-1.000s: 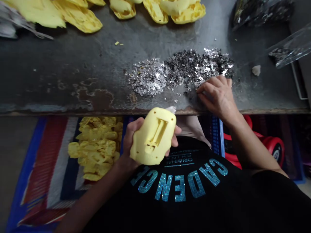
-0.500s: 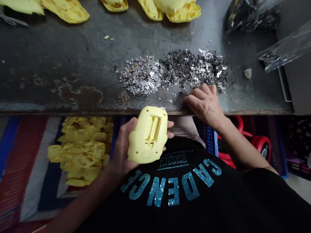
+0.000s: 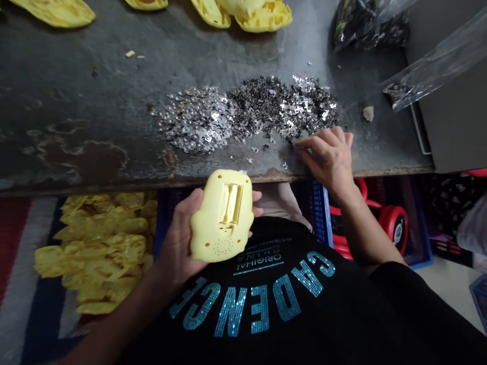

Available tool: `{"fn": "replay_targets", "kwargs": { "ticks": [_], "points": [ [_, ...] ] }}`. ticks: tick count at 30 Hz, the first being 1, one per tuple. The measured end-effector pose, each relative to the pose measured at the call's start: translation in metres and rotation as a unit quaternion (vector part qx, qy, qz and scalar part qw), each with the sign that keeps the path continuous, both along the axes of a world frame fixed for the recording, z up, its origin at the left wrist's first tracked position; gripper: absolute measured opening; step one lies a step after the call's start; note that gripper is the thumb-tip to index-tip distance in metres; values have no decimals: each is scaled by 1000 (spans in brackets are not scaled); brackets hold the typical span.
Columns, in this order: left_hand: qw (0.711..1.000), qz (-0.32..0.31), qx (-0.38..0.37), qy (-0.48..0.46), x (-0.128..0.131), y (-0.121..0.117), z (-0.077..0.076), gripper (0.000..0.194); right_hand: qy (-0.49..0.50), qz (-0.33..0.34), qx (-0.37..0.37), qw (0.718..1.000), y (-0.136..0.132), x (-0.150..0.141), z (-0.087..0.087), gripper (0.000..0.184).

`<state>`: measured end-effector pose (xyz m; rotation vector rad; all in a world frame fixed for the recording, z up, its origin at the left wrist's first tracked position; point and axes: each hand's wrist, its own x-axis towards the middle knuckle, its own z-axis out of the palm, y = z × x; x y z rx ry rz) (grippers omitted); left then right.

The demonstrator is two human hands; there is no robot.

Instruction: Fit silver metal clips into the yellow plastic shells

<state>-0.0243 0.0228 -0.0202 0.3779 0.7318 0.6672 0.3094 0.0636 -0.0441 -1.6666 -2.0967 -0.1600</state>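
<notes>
My left hand (image 3: 184, 223) is closed around a yellow plastic housing (image 3: 201, 228), held in front of my chest with its battery compartment and speaker holes facing up. My right hand (image 3: 330, 157) is at the table's front edge, thumb and forefinger pinched together. Whatever is between those fingertips is too small to make out. Just beyond them lies a heap of small shiny metal contact pieces (image 3: 196, 119), which merges into a darker pile of tiny metal parts (image 3: 261, 101) and more flat metal pieces (image 3: 308, 109) on the right.
Yellow shells (image 3: 262, 20) lie along the back of the metal table (image 3: 114, 86). Plastic bags of metal parts (image 3: 369, 25) stand at the back right. Under the table are a pile of yellow parts (image 3: 110, 253) and a blue crate (image 3: 323, 213) near red wheeled things (image 3: 393, 225).
The view has shifted to the right. My right fingers have drawn a little away from the metal heap and are pinched. The left hand still holds the yellow housing.
</notes>
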Motion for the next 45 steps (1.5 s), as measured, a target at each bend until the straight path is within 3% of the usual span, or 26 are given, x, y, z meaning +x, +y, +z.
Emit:
{"fn": "replay_targets", "kwargs": {
  "ticks": [5,11,16,22,30,33,39,45],
  "points": [
    [999,24,-25,22,-1,-5,4,58,-16,28,-57,998,17,-9,0,15],
    [999,11,-23,28,-3,-3,-4,65,58,40,-55,996,-12,1,5,19],
    [999,-17,-29,30,-2,-1,-4,68,60,-9,-88,994,-21,12,8,21],
    [998,-31,-29,48,-6,1,-8,71,58,-52,-72,994,-31,20,4,23],
    [999,-30,-25,21,14,-1,4,76,74,-20,-68,995,-18,10,0,15],
    [999,-22,-34,6,27,-5,14,72,113,35,-41,992,-22,-1,14,15],
    [998,-18,-64,-10,38,-5,25,70,183,238,-27,954,-32,-35,55,13],
    [998,-34,-2,-56,29,-12,26,66,171,307,-29,936,-21,-51,63,11]
  ]
}}
